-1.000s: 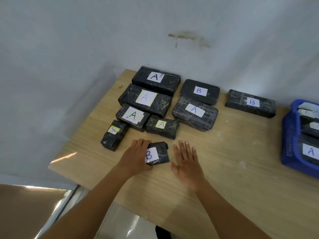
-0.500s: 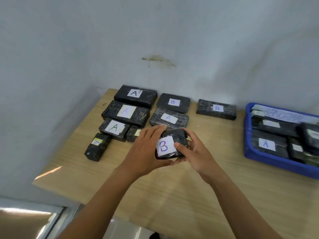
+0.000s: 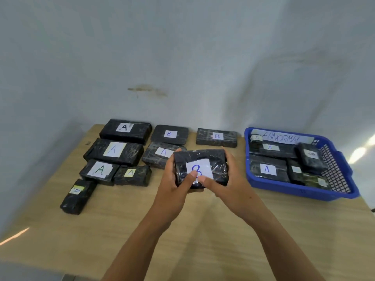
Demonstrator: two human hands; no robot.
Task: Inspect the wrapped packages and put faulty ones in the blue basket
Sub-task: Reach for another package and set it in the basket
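I hold a small black wrapped package (image 3: pixel 205 161) with a white label marked B above the table, face up. My left hand (image 3: pixel 172 185) grips its left end and my right hand (image 3: pixel 231 187) its right end, both thumbs on the label. Several other black wrapped packages marked A or B lie on the wooden table (image 3: pixel 121 230) at the back left, such as a large A package (image 3: pixel 125 128) and a B package (image 3: pixel 216 137). The blue basket (image 3: pixel 304 192) labelled ABNORMAL stands at the right and holds several packages.
A pale wall rises right behind the table. A small A package (image 3: pixel 78 196) lies nearest the table's left edge. The table's front edge runs along the bottom left, with floor below it.
I have lifted the B package off the table with both hands and turned it level, label up. The view has swung right, bringing the whole blue basket into sight.
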